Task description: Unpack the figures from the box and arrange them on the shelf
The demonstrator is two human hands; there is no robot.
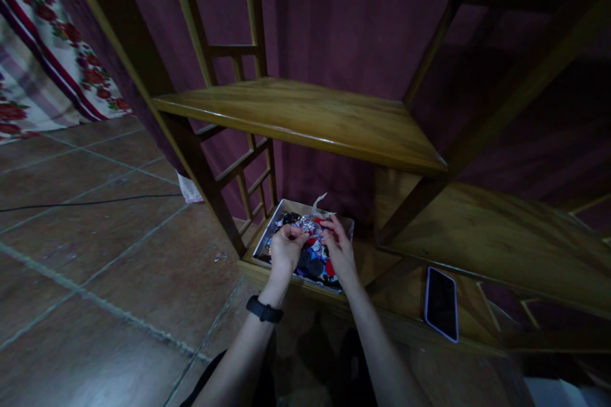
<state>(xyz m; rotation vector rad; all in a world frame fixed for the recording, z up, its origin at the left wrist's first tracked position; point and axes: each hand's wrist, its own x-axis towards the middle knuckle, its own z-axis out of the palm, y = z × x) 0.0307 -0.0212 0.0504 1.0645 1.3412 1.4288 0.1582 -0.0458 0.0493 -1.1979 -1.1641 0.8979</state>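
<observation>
A shallow white-edged box [265, 237] sits on the low wooden shelf, filled with small mixed items in black, red, blue and silver. Inside it, a shiny, crinkled clear-silver piece [308, 224] lies between my hands, and a pale strip [317, 202] sticks up behind it. My left hand [286, 248], with a black band on its wrist, is over the box's left half, thumb and fingers pinched at the shiny piece's edge; what they hold is too small to make out. Over the right half, my right hand [340, 247] has its fingers apart and slightly bent, touching or just above the items.
A wooden shelf board [296, 116] juts out above the box, and slanted posts frame it on both sides. To the right, a phone [442, 304] lies on the low shelf. A dark cable [90, 202] crosses the tiled floor at left. Purple curtain hangs behind.
</observation>
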